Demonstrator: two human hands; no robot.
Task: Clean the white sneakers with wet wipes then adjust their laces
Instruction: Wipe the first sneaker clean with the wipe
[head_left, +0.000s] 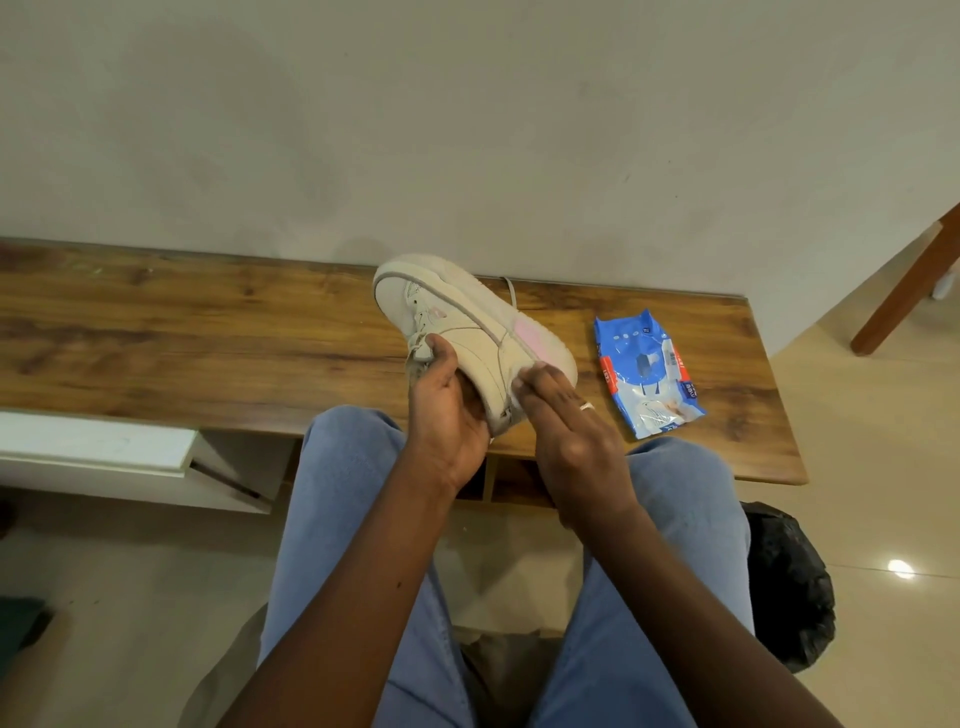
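**Sneaker held over a wooden bench**

A blue, crinkled wipes pack (647, 374) lies flat on the bench (208, 332), just right of the white sneaker (467, 322). A black bag (784, 587) sits on the glossy tiled floor (883, 467), and a plain pale wall (467, 130) rises behind. The left hand (447, 410) grips the sneaker's opening above the bench's near edge. The right hand (566, 421), fingers flat, presses a white wipe (519, 384) against its side.

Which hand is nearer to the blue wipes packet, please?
Right. The right hand presses on the sneaker just beside the packet; the left hand grips the sneaker farther away.
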